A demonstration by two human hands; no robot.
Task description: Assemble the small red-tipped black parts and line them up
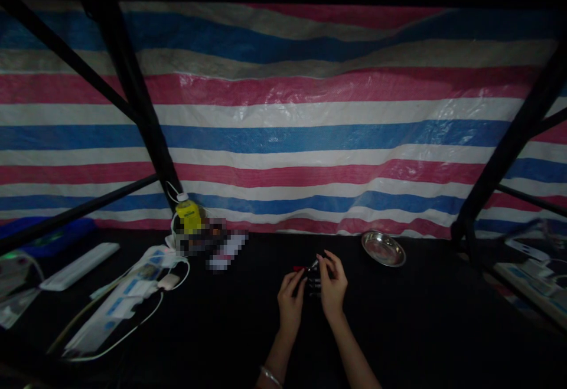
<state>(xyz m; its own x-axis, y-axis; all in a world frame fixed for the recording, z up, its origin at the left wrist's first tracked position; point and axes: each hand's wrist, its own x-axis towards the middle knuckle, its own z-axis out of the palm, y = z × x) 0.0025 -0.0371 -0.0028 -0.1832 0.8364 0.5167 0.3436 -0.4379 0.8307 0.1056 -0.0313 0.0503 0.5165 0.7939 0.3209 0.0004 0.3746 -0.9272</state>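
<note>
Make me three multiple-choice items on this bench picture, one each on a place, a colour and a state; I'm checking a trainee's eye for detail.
1. Where does the metal dish lie?
A. on the dark tabletop, right of the hands
B. left of the bottle
C. on the power strip

2. What colour is the bottle by the post?
A. green
B. red
C. yellow

3. How are the two hands placed?
A. far apart
B. close together on a small dark object
C. flat on the table

Answers: 1 A, it sits right of the right hand. 2 C, its body is yellow. 3 B, the left hand and the right meet around it.
</note>
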